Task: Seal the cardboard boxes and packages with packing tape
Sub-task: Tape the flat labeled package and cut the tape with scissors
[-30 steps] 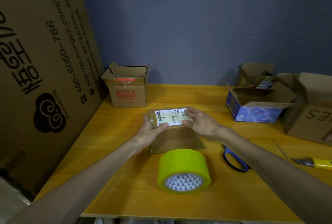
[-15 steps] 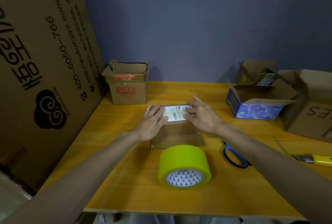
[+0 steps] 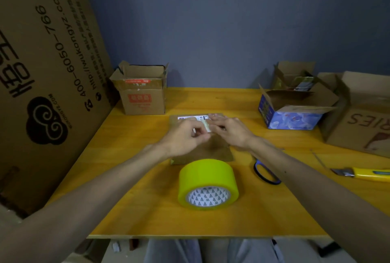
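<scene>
A small brown cardboard box (image 3: 219, 150) with a white shipping label (image 3: 188, 118) lies in the middle of the yellow table (image 3: 137, 199). Both hands are on its top. My left hand (image 3: 183, 136) has bent fingers whose tips meet at the label; whether they pinch anything is unclear. My right hand (image 3: 229, 131) lies beside it with fingers stretched flat over the label's right end. A roll of yellow packing tape (image 3: 207, 184) stands on edge just in front of the box, untouched.
Blue-handled scissors (image 3: 267, 174) and a yellow utility knife (image 3: 363, 173) lie to the right. An open brown box (image 3: 141, 91) stands back left. An open blue box (image 3: 291, 112), a small open box (image 3: 295, 74) and a large carton (image 3: 363, 115) stand at right. A big cardboard sheet (image 3: 42, 72) leans along the left.
My left hand slid from the box's left side to the centre of the top and its fingers bent. My right hand stayed on the label's right end.
</scene>
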